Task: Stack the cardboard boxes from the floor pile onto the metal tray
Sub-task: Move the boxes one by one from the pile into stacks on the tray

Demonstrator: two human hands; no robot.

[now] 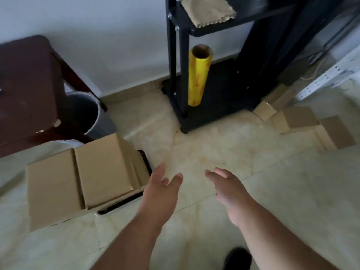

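Observation:
Two stacks of flat cardboard boxes (101, 172) stand side by side on a dark metal tray (120, 204) at the lower left; only the tray's front and right rim show. A loose pile of cardboard boxes (303, 123) lies on the floor at the right, beside the shelf foot. My left hand (161, 190) hovers just right of the tray, fingers relaxed, holding nothing. Level with it and a hand's width to the right, my right hand (229, 190) is likewise empty, with its fingers straight. Both hands are apart from every box.
A black shelf unit (214, 90) stands ahead with a yellow film roll (198, 75) upright on its base and a tan cloth (208, 12) above. A dark wooden chair (27, 90) and grey bin (85, 112) are at left. A white slotted rack (329, 73) is at far right.

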